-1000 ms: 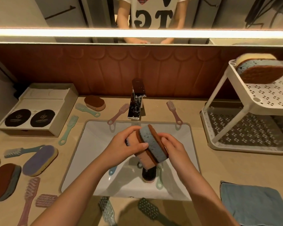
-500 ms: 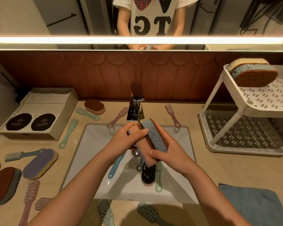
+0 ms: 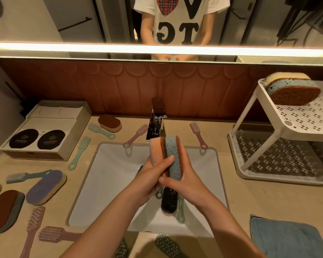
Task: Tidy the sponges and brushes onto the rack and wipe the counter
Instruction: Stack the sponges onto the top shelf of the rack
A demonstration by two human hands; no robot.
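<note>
Over the white sink (image 3: 112,175) both hands hold two sponges pressed together on edge: a pink sponge (image 3: 156,148) and a blue sponge (image 3: 172,157). My left hand (image 3: 151,175) grips them from the left with the thumb across the front, and my right hand (image 3: 183,180) cups them from the right. A dark sponge (image 3: 169,201) and green brushes lie in the basin below. The white two-tier rack (image 3: 280,131) stands at the right with stacked sponges (image 3: 292,89) on its top shelf. Sponges (image 3: 45,187) and brushes (image 3: 79,152) lie scattered on the left counter.
A chrome faucet (image 3: 156,120) stands just behind the held sponges. A blue cloth (image 3: 287,239) lies at the front right. A beige box (image 3: 45,131) with two black discs sits at the back left. Pink brushes (image 3: 198,135) flank the faucet. More brushes (image 3: 166,244) lie along the front edge.
Both hands have lifted the pair of sponges up and back toward the faucet, turning them more upright. The view has tilted up slightly.
</note>
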